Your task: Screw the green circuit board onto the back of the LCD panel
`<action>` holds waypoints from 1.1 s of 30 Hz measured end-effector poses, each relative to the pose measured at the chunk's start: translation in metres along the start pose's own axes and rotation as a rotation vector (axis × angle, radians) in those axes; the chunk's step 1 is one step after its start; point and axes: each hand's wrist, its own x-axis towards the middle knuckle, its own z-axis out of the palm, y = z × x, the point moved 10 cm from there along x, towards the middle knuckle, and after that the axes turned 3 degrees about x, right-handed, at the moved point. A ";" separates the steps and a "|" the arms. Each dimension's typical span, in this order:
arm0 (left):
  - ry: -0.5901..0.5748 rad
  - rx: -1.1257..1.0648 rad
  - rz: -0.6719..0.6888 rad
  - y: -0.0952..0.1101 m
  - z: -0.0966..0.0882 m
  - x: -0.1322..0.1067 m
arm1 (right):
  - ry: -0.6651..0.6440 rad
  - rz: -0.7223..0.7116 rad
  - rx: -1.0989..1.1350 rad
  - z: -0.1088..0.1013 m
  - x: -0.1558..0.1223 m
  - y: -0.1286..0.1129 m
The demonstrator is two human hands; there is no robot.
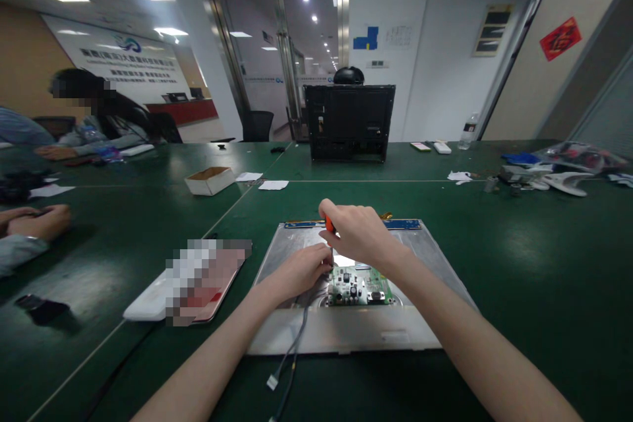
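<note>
My right hand is wrapped round the orange handle of a screwdriver, which stands upright with its shaft pointing down. My left hand is closed in a pinch low by the shaft, at the left edge of a green circuit board; what its fingers hold is hidden. The board sits on the metal back of a display panel lying flat on the table. Along the panel's far edge runs a narrow blue circuit strip. Grey cables with a white plug trail over the near edge.
Left of the panel lie a phone and a white object. Beyond are an open box, paper pieces and a black monitor housing. Loose parts lie far right. Other people's hands rest at left.
</note>
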 end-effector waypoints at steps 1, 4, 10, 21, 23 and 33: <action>0.001 0.001 0.002 0.000 0.000 0.000 | -0.001 0.004 -0.002 0.000 0.000 0.000; 0.001 0.006 0.001 0.000 -0.001 0.000 | -0.009 0.015 -0.006 -0.001 0.000 0.003; -0.014 0.008 -0.017 0.002 -0.003 -0.002 | 0.043 0.030 0.027 -0.010 -0.001 0.011; 0.065 0.030 0.010 -0.003 -0.015 -0.006 | 0.076 0.053 0.011 -0.019 -0.001 0.022; 0.108 0.064 -0.002 -0.007 -0.019 -0.007 | 0.092 0.068 -0.009 -0.023 -0.001 0.027; 0.147 0.132 -0.033 -0.019 -0.010 -0.001 | 0.086 0.081 -0.037 -0.027 -0.001 0.030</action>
